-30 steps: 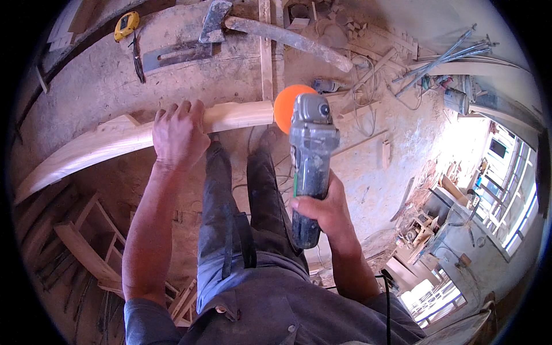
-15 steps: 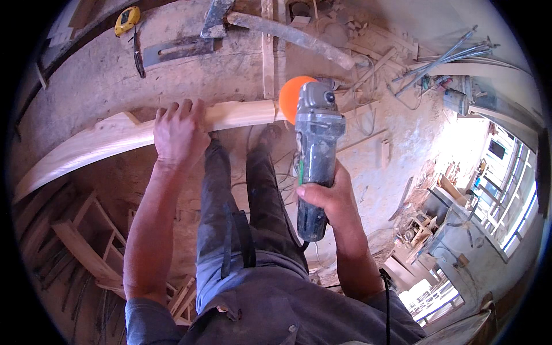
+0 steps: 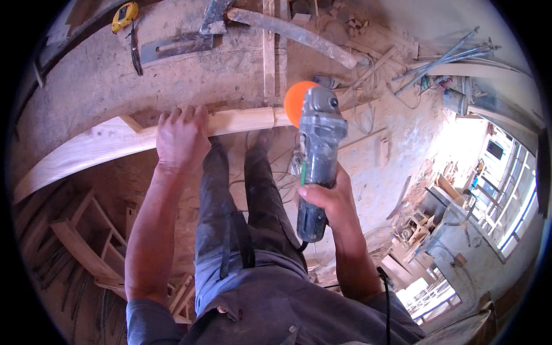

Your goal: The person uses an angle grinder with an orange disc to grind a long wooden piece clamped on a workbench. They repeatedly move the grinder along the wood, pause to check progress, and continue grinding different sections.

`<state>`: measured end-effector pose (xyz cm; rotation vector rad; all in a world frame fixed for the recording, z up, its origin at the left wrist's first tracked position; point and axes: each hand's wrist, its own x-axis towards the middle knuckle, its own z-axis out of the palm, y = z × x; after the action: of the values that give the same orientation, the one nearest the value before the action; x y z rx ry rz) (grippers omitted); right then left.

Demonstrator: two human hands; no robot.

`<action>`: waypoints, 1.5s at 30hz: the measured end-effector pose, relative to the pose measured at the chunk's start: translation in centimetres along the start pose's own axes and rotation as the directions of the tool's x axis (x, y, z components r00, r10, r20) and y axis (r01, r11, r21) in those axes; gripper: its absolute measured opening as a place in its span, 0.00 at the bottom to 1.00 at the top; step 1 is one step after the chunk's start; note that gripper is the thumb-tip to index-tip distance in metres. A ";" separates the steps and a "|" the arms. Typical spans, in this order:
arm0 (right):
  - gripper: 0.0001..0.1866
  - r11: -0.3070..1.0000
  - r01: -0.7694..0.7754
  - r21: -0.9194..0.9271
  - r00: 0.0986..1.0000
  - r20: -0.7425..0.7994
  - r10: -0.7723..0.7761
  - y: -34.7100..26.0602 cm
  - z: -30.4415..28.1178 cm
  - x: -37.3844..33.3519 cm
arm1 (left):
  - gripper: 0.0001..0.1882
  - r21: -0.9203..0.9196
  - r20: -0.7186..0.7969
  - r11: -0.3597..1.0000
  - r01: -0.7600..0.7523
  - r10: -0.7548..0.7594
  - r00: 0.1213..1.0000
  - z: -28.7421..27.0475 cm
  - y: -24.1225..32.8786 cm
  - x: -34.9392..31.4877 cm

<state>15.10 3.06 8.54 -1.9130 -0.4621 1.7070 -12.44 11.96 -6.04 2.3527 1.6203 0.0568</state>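
A long, pale, shaped piece of wood (image 3: 86, 146) lies across the near edge of the workbench (image 3: 190, 80). My left hand (image 3: 183, 138) is closed over it, fingers curled across its far side. In my right hand (image 3: 333, 195) is an angle grinder (image 3: 321, 132), gripped round its body with the thumb along the left side. The grinder's orange disc (image 3: 296, 103) is at the right end of the wood; whether it touches cannot be made out. A black cord leaves the grinder's near end.
On the bench lie a yellow tape measure (image 3: 123, 17), a flat slotted metal blade (image 3: 175, 48), an axe with a wooden handle (image 3: 293, 35) and an upright wooden strip (image 3: 268, 57). Metal rods (image 3: 448, 60) lie far right. A wooden frame (image 3: 86, 247) stands lower left. Cables trail on the floor.
The grinder has shifted slightly right and nearer to me, its disc tilted a little differently. The wood's right end has dropped slightly in view. Both hands keep their grips.
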 end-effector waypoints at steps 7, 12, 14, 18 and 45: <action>0.29 0.999 -0.021 -0.036 0.999 0.048 0.023 1.4 -0.9 -1.8 | 0.13 -0.007 0.016 1.000 0.000 0.000 1.000 -0.2 0.1 0.1; 0.28 0.998 -0.014 -0.058 0.999 0.050 0.017 0.4 -0.5 -0.2 | 0.11 -0.009 0.009 1.000 -0.007 0.008 1.000 -0.6 0.2 0.2; 0.28 0.999 -0.002 -0.038 1.000 0.024 0.003 -0.2 -0.4 -0.2 | 0.10 -0.013 0.006 1.000 -0.011 0.011 1.000 -0.5 0.2 0.2; 0.29 0.999 -0.016 -0.051 0.999 0.043 0.018 1.0 -1.4 -1.0 | 0.09 -0.015 0.019 1.000 -0.007 0.007 1.000 -0.4 0.2 0.0; 0.26 1.000 0.031 0.001 1.000 -0.004 -0.031 -0.6 -0.7 1.1 | 0.09 -0.086 -0.074 0.996 0.030 -0.036 0.997 -0.3 0.9 -0.1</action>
<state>16.02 4.05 8.08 -1.8983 -0.4869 1.6832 -11.69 11.65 -5.56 2.2849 1.6572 0.2055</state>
